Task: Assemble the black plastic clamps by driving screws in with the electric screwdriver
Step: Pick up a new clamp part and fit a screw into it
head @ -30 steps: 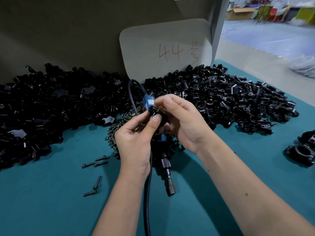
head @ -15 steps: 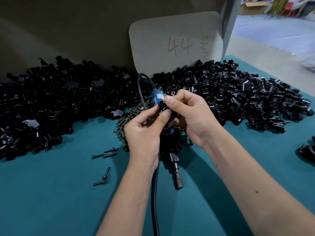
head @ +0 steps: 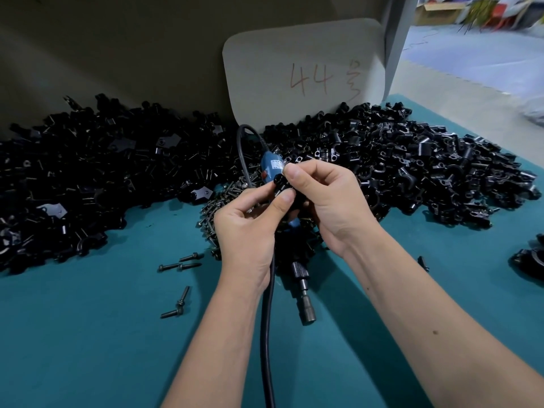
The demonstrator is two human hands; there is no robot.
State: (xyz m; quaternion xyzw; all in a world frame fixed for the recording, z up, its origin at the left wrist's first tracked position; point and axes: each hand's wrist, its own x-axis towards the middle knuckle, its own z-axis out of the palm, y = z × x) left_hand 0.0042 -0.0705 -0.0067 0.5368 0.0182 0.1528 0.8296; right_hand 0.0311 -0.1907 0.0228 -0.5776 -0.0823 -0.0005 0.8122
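Clamp [head: 283, 187], 1 small black piece, held above the teal table [head: 88, 334] at centre, pinched from both sides. Left pile of black parts [head: 73, 187] too dense to count. 5 loose screws [head: 179, 265] lie ahead of it. Left hand [head: 250, 228] pinches clamp with thumb and curled fingers. Electric screwdriver [head: 303, 293] lies under the hands, blue body mostly hidden, cable [head: 266, 334] running off bottom edge. Right hand [head: 329, 201] grips clamp from above. Card marked 44 [head: 303, 72] stands behind. Right pile [head: 426, 166] uncountable.
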